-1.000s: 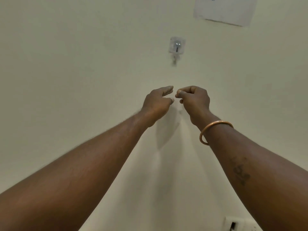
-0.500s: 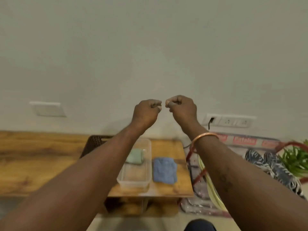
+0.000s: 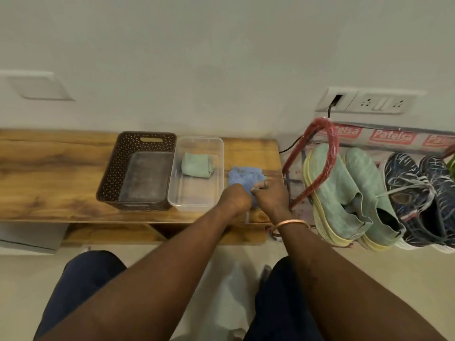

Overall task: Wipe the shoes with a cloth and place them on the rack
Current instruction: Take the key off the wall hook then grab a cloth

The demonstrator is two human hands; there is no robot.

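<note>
Gripping the blue cloth (image 3: 242,174) with both hands, I have my right hand (image 3: 268,195) curled over its near right corner, thumb and forefinger pinched on the fabric. My left hand (image 3: 234,198) is fisted tight on the near edge beside it, its fingertips hidden under the knuckles. A copper bangle (image 3: 291,223) sits on my right wrist.

The cloth lies bunched on the wooden bench (image 3: 49,168), between a clear plastic tub (image 3: 219,168) and the bench's right end. The tub holds one folded green cloth (image 3: 197,165) toward its far side. Touching the tub's left wall is a brown perforated basket (image 3: 110,173); I see only its dark floor.

Left of the basket the bench top runs on as open wood. Its front edge lies just under my wrists, and its right end stands close to the red frame of the shoe rack (image 3: 331,141). On the rack rest a pair of pale green shoes (image 3: 344,188), toes toward the wall, with dark blue patterned shoes (image 3: 406,193) just beside them on the right.

Along the rack's back, red labels (image 3: 391,137) read "Patelsa". Above it a wall socket strip (image 3: 379,103) has a black cord (image 3: 331,108) plugged in at its left end.
</note>
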